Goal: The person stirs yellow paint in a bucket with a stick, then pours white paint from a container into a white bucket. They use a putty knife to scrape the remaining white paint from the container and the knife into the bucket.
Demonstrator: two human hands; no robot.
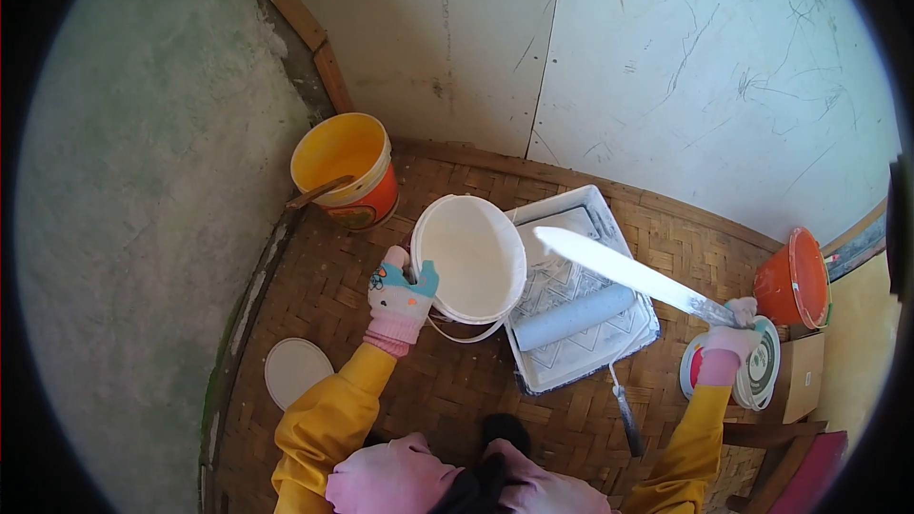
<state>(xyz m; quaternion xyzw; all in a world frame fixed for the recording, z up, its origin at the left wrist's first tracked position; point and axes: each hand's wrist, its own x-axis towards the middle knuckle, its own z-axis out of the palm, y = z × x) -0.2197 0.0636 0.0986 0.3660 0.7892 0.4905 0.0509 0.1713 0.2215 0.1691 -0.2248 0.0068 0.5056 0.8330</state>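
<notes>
My left hand [401,290], in a patterned knit glove, is closed on the left rim of a white bucket [427,300]. White paint shows inside the bucket, which leans slightly. A long flat stirring stick [624,271], coated in white paint, is gripped by its grey end in my gloved right hand [733,335]. The stick points left, above a paint tray [559,383] with a ridged floor. In that tray lies a paint roller [576,317], its cover whitened and its handle sticking out toward me.
A yellow-and-orange bucket [367,195] holding a wooden stick stands by the left wall. A round lid [297,373] lies on the woven floor. At right are an orange bucket [783,281], a lidded tub [760,368] and a cardboard box [804,379]. Wall boards [657,67] rise behind.
</notes>
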